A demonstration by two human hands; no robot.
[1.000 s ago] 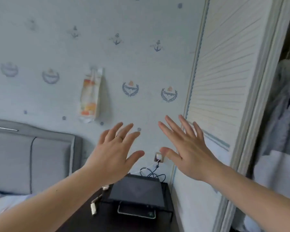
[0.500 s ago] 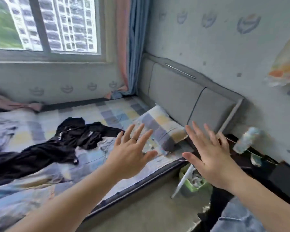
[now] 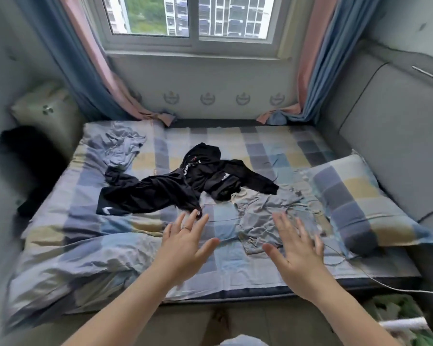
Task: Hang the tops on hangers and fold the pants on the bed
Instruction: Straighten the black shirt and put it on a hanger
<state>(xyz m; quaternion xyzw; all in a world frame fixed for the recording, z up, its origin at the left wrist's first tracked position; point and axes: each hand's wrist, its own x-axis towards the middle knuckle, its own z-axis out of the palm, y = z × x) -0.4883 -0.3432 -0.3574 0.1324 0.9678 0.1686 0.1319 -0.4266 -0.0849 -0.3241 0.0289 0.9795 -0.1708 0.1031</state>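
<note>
Blue, grey and yellow checks covered the bed point(image 3: 235, 270). Nearest the camera both arms reached out over its front edge. The left hand point(image 3: 185, 248) was held flat with fingers spread and straight, a ring point(image 3: 185, 228) on one finger, and it gripped nothing. The right hand point(image 3: 298, 255) was likewise splayed and empty. Whether either palm touched the sheet could not be told.

A rumpled quilt point(image 3: 80, 258) in the same checks was bunched along the near left of the bed. A thin cable point(image 3: 385, 285) trailed off the near right corner.

Just beyond the right hand's fingertips lay a crumpled grey garment point(image 3: 263, 216), spread out on the sheet. To its right a checked pillow point(image 3: 355, 203) rested against the grey padded headboard point(image 3: 390, 136).

Past the left hand, at the middle of the bed, the black clothes point(image 3: 180, 186) lay in a tangled heap, touching the grey garment's far edge. They bore white lettering and a white mark at the near left end. Which pieces were tops and which pants could not be told.

Farther back on the left lay a blue-grey garment point(image 3: 120, 148), crumpled and apart from the heap.

At the far wall, blue and pink curtains point(image 3: 85, 66) hung on either side of the window point(image 3: 193, 18), their ends resting on the bed's far edge.
</note>
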